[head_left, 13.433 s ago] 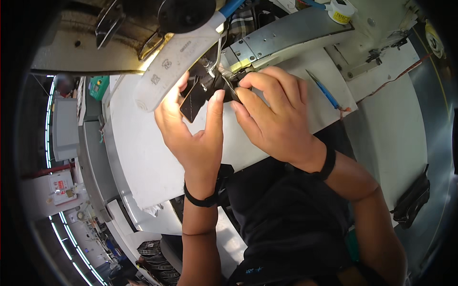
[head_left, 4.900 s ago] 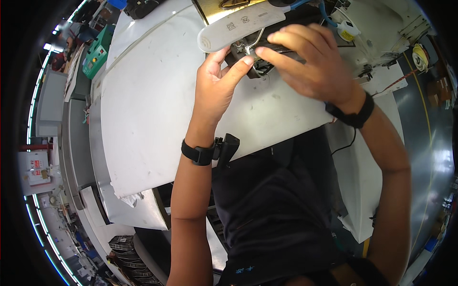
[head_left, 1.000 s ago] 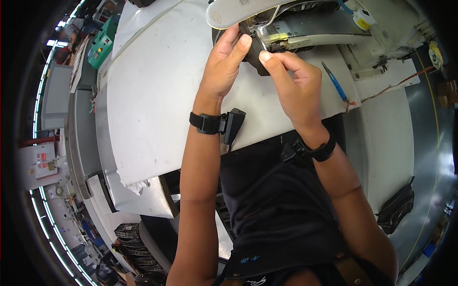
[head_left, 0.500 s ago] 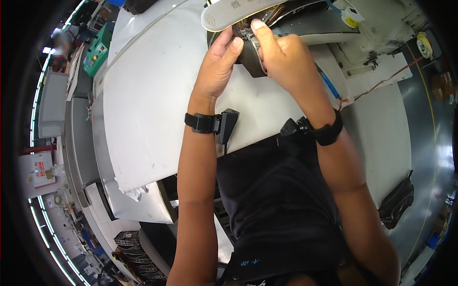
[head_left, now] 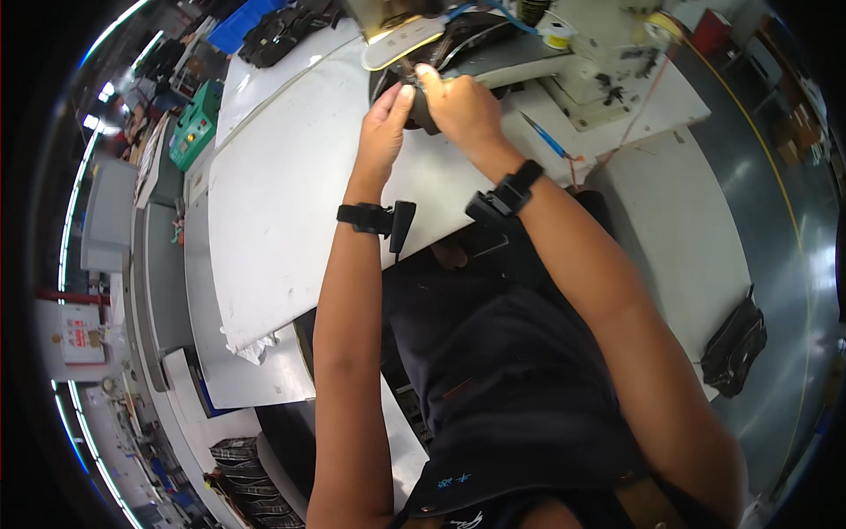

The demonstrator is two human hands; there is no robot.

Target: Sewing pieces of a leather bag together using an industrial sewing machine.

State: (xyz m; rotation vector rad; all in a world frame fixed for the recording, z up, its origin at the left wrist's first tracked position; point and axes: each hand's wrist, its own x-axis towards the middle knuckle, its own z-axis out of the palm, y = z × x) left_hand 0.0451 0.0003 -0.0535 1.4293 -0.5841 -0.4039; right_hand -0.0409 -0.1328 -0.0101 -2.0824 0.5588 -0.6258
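Far out over the white table point(head_left: 291, 176), both my hands grip a dark bag piece with a zip along its edge point(head_left: 421, 116). My left hand point(head_left: 383, 132) pinches its left side between thumb and fingers. With the thumb on top, my right hand point(head_left: 463, 110) is closed on the right side. The piece lies at the sewing machine point(head_left: 404, 42), right by its pale, lit arm; the needle area is too small to make out. More dark material point(head_left: 480, 33) lies beyond, along the machine bed. Each wrist wears a black strap with a small device.
Blue-handled tweezers point(head_left: 548, 139) lie right of my right hand. A small yellow-labelled spool point(head_left: 557, 37) stands behind them. At the far left are a blue bin point(head_left: 247, 25), dark bags point(head_left: 282, 35) and a green box point(head_left: 196, 126). A dark pouch point(head_left: 736, 348) rests at the right table edge.
The view has shifted, bringing the far bags and bin into sight. My right forearm slants more to the left, and both hands stay closed on the dark piece, close together.
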